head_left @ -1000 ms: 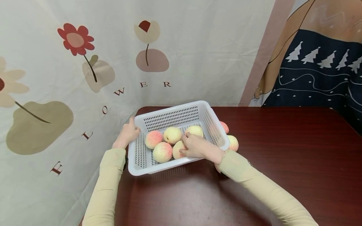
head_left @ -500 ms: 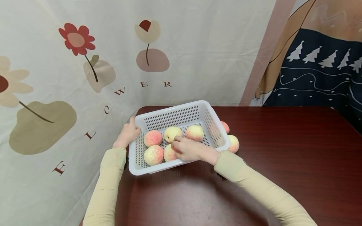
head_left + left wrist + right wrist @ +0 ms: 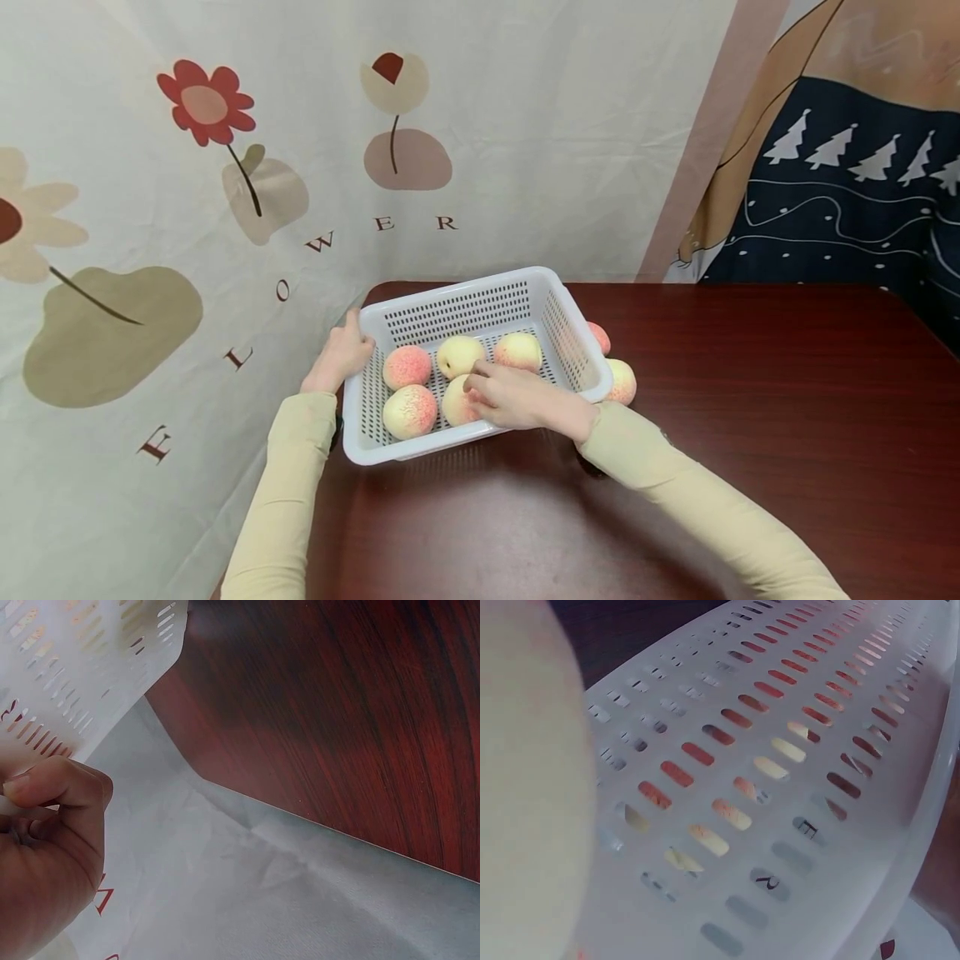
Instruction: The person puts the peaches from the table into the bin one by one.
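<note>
A white slotted plastic basket (image 3: 461, 297) stands tilted to my view, with several yellow-and-pink peaches inside. My left hand (image 3: 339, 354) grips its left rim; in the left wrist view the thumb and fingers of the left hand (image 3: 56, 847) curl at the slotted wall. Inside the basket, my right hand (image 3: 517, 397) reaches over the near rim and holds a peach (image 3: 456, 404), its fingers covering the right side. A redder peach (image 3: 407, 367), a pale peach (image 3: 459, 357), a blushed peach (image 3: 517, 352) and a front-left peach (image 3: 409, 412) lie around it.
Outside the basket's right wall, a peach (image 3: 621, 382) and a red peach (image 3: 599, 337) sit on the dark red table (image 3: 750, 417). A pale rounded surface (image 3: 529, 787) fills the left of the right wrist view. Behind hangs a flower-printed cloth (image 3: 562, 150).
My right hand has moved left with its peach, then slightly back right. The front-left peach has shifted left and the left-rear one has turned. My left hand stays on the rim.
</note>
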Demonstrator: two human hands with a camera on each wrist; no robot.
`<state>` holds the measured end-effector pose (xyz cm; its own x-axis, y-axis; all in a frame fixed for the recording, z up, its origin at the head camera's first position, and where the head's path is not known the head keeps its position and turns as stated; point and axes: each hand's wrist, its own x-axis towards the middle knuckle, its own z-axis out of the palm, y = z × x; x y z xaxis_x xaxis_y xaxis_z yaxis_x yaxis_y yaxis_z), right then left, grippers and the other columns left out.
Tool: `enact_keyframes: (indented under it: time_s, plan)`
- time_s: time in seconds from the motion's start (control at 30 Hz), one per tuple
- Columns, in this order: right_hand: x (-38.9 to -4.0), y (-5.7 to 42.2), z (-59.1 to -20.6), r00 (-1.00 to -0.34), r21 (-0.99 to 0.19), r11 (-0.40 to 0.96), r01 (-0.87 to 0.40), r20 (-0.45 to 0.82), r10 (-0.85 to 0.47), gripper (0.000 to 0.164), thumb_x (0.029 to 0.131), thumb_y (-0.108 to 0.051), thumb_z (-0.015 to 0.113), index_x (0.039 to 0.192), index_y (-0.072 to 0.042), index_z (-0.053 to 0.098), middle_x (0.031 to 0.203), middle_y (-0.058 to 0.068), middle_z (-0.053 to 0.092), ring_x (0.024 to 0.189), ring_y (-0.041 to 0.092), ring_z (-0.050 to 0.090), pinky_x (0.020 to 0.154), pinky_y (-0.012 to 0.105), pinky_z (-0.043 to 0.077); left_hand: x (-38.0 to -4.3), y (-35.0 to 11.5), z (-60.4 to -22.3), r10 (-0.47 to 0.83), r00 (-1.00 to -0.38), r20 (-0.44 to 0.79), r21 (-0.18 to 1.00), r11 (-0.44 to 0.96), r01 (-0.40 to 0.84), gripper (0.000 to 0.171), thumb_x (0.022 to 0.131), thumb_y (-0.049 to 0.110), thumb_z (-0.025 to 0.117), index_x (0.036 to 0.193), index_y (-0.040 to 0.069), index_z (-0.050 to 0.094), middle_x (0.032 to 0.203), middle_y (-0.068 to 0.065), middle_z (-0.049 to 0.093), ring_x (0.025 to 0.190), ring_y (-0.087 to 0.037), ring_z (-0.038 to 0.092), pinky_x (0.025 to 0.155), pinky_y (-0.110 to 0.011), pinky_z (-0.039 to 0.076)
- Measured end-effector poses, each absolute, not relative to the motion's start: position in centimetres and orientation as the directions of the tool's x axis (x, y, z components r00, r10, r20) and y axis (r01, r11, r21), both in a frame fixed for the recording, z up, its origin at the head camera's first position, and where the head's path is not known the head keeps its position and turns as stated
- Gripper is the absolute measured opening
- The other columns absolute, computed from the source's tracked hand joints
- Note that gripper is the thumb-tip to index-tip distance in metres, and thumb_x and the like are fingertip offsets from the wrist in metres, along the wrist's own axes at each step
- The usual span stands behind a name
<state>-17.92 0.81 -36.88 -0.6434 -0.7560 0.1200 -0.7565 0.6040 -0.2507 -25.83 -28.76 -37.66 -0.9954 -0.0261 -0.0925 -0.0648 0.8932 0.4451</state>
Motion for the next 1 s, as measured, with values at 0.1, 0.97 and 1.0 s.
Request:
enact_keyframes:
  time_s: [0.1,0.97,1.0]
  plan:
    - [-17.8,1.5,-36.7,-0.656,-0.265,0.613,-0.744,0.115,-0.746,0.022,0.089,-0.025,0.053,0.106,-0.013,0.060,0.102,-0.002,0.052,0.080,0.009,0.054,0.069,0.025,0.048,-25.8,-28.7,-37.6,-0.018,-0.996,-0.083,0.446,0.894,-0.053,0.064,0.091,0.016,0.032,0.146,0.002,0.001,0.106,-0.034,0.054,0.067,-0.026,0.064,0.051,-0.031,0.051]
    - [-21.6,11.5,-34.8,-0.797,-0.344,0.719,-0.604,0.287,-0.532,0.025,0.089,-0.019,0.056,0.110,-0.006,0.060,0.113,0.008,0.055,0.094,0.022,0.059,0.078,0.039,0.049,-25.9,-28.8,-37.7,-0.016,-0.999,-0.051,0.403,0.915,-0.035,0.064,0.090,0.014,0.034,0.144,-0.001,0.004,0.100,-0.035,0.056,0.066,-0.026,0.062,0.053,-0.031,0.049]
    - [-21.9,11.9,-34.8,-0.803,-0.350,0.724,-0.595,0.294,-0.518,0.026,0.089,-0.019,0.055,0.110,-0.005,0.060,0.113,0.009,0.055,0.095,0.024,0.059,0.078,0.040,0.049,-25.9,-28.8,-37.7,-0.015,-0.999,-0.052,0.403,0.915,-0.034,0.064,0.090,0.015,0.034,0.144,-0.001,0.003,0.100,-0.035,0.055,0.066,-0.026,0.062,0.054,-0.031,0.049]
